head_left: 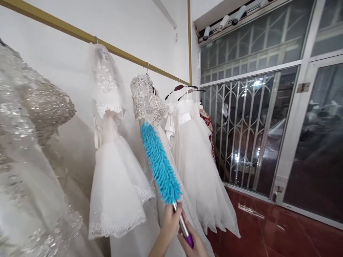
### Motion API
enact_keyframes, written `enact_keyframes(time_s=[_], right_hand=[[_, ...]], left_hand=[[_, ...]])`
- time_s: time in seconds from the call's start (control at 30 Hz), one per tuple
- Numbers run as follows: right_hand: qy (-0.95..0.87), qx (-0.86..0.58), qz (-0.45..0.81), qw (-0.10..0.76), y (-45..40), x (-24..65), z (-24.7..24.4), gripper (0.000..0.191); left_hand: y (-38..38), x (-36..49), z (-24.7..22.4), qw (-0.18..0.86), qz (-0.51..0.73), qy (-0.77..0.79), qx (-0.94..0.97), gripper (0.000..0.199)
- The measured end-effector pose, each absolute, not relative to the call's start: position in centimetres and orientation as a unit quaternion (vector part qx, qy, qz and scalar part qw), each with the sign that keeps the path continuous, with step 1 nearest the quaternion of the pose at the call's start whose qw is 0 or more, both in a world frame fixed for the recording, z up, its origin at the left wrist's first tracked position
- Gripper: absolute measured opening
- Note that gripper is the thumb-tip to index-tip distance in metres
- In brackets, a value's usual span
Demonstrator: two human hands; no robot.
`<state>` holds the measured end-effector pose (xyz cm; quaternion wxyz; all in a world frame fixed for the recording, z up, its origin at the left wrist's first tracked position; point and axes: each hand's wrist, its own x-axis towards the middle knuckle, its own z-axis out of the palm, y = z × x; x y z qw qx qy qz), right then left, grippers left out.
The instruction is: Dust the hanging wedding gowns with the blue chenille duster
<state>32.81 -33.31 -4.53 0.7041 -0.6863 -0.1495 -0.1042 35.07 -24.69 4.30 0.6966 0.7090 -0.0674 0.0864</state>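
Fingers (175, 210) of the left hand (169, 222) — curled shut around the silver shaft of the duster (160, 163), just under its blue head. Right hand (193, 244), directly below and touching the same shaft, closed on the purple grip at its lower end; fingertips largely out of view at the frame edge. Duster: fluffy blue microfibre head, tilted up and to the left from the fingers, its tip lying against the beaded bodice of a gown (148, 101) hanging above them. Left of the fingers: short white tulle dress (116, 178) with lace hem, then a large sequinned gown (32, 150) nearest the camera. Right of the fingers: plain white dress (198, 160), a red garment behind it. All hang from a gold rail (80, 34) well above. Further right — metal window grille (249, 132); glossy red floor (268, 228) below.
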Motion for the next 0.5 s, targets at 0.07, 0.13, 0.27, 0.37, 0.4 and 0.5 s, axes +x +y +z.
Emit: enact_keyframes(time_s=[0.07,0.13,0.27,0.37,0.4,0.5], right_hand=[[-0.157,-0.693,-0.124,0.693,-34.2,34.8,0.1,0.054],[-0.188,-0.683,-0.176,0.683,-34.7,37.2,5.2,0.062],[-0.21,-0.699,-0.169,0.662,-35.1,42.0,12.2,0.06],[-0.235,-0.719,-0.164,0.633,-35.2,44.8,10.4,0.056],[-0.24,-0.722,-0.18,0.624,-35.4,45.5,8.3,0.053],[-0.207,-0.717,-0.202,0.634,-36.2,47.4,-0.6,0.048]], left_hand=[[-26.0,37.4,8.3,0.683,0.126,-0.111,0.711,0.039],[-27.0,40.0,12.5,0.686,0.163,-0.151,0.693,0.035],[-27.3,45.6,17.8,0.718,0.176,-0.169,0.651,0.036],[-26.7,48.1,16.0,0.739,0.168,-0.141,0.637,0.039],[-26.5,48.4,14.3,0.742,0.163,-0.13,0.637,0.041],[-26.5,48.5,8.2,0.741,0.153,-0.095,0.647,0.045]])
